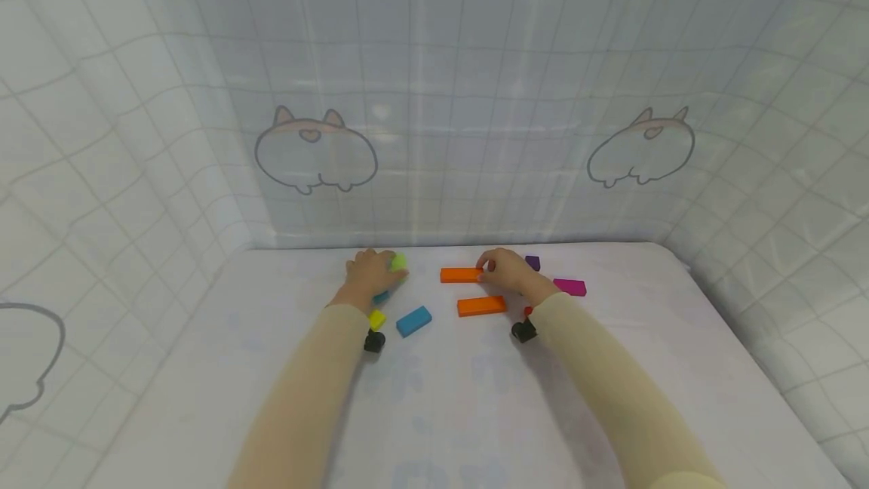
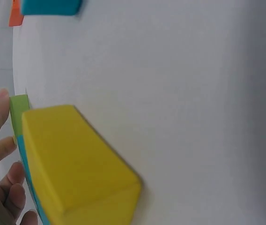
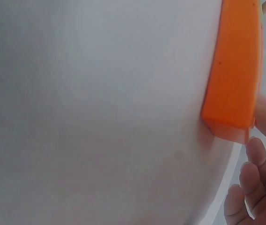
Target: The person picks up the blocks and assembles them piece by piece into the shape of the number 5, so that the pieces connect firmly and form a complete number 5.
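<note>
My left hand [image 1: 372,275] is at the far left part of the table, thumb and forefinger about a lime green block [image 1: 399,262]. In the left wrist view the fingertips touch that green block [image 2: 18,112]. A teal block [image 1: 381,297] lies partly under this hand, with a yellow block [image 1: 377,319] nearer. My right hand [image 1: 509,272] pinches the right end of the farther long orange block [image 1: 460,275]. A second orange block [image 1: 481,306] lies just nearer; in the right wrist view this one [image 3: 233,70] mostly hides the pinched block.
A blue block [image 1: 414,321] lies between the forearms. Beyond and beside the right wrist are a purple block [image 1: 532,262], a magenta block [image 1: 570,287] and a partly covered red block [image 1: 528,311]. Gridded white curtains [image 1: 475,134] rise behind the white table [image 1: 434,398].
</note>
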Demonstrator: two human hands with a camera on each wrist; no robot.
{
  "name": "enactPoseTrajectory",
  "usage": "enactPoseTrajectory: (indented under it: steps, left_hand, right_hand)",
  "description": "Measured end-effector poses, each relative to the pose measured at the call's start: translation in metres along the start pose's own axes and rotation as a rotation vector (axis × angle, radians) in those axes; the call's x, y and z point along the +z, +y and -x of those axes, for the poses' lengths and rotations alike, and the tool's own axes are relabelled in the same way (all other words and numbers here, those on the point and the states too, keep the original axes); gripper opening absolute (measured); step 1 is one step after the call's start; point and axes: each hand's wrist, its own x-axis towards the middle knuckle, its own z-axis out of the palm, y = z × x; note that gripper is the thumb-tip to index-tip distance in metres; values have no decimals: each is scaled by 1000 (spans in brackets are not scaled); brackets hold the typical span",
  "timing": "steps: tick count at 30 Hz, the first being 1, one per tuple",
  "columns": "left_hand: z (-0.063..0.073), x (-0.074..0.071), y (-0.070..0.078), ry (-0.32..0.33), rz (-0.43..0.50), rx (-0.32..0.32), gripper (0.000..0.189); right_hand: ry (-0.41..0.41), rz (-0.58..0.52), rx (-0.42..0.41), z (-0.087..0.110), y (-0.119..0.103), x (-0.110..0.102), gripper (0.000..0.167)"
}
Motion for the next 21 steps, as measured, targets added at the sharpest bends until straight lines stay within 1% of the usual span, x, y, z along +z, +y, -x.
enactPoseTrajectory:
  steps: [4,10,15,18,21]
  left_hand:
    - [2,2,2,0,-1,1,71]
    - [12,-2,13,-16,-38,13,70]
    - [24,-5,24,-35,-13,19,69]
    - [30,-5,30,-40,9,17,67]
    - [33,-1,34,-34,20,13,67]
  right_hand:
    - [-15,-13,25,3,-1,-1,23]
    - [-38,-34,55,5,0,-1,23]
    - [-45,-22,69,6,-1,0,23]
    - [-45,-22,65,9,-3,0,23]
    - [-43,-22,58,10,-5,0,24]
